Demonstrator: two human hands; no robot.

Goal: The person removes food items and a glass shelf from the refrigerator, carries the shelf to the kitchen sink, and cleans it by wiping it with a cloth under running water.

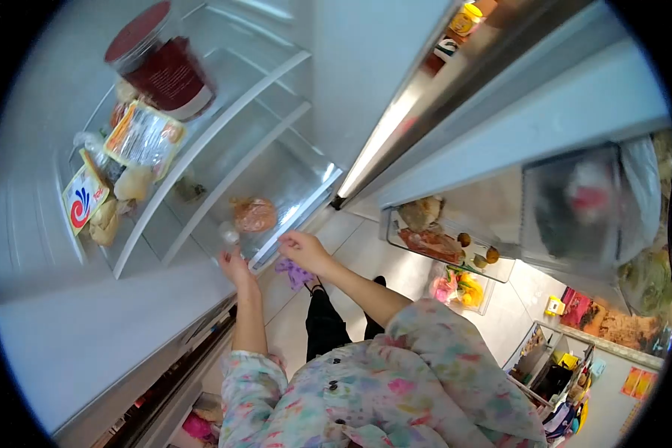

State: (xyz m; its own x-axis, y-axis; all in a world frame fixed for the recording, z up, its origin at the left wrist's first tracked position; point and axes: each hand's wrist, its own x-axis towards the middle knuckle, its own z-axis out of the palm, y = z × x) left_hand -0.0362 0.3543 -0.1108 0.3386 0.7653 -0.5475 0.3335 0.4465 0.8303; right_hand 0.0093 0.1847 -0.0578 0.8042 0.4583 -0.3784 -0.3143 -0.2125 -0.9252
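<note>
Over the lower edge of the open fridge compartment, my left hand (236,267) has its fingers drawn together at a small whitish, shiny thing (230,234), too blurred to name. Just beyond it, an orange-brown lump in clear plastic (254,214) rests on the bottom shelf. To the right, my right hand (304,249) is closed, thumb and fingers pinched near the shelf's front edge; what they hold, if anything, does not show. Past that wrist, a purple patterned item (295,273) appears near the floor.
A dark red tub (162,63) and several wrapped food packs (143,134) occupy the upper left shelves. On the right, the open door's bin (452,257) holds bagged food and small round items. Yellow and pink things (459,287) lie in a tray on the tiled floor.
</note>
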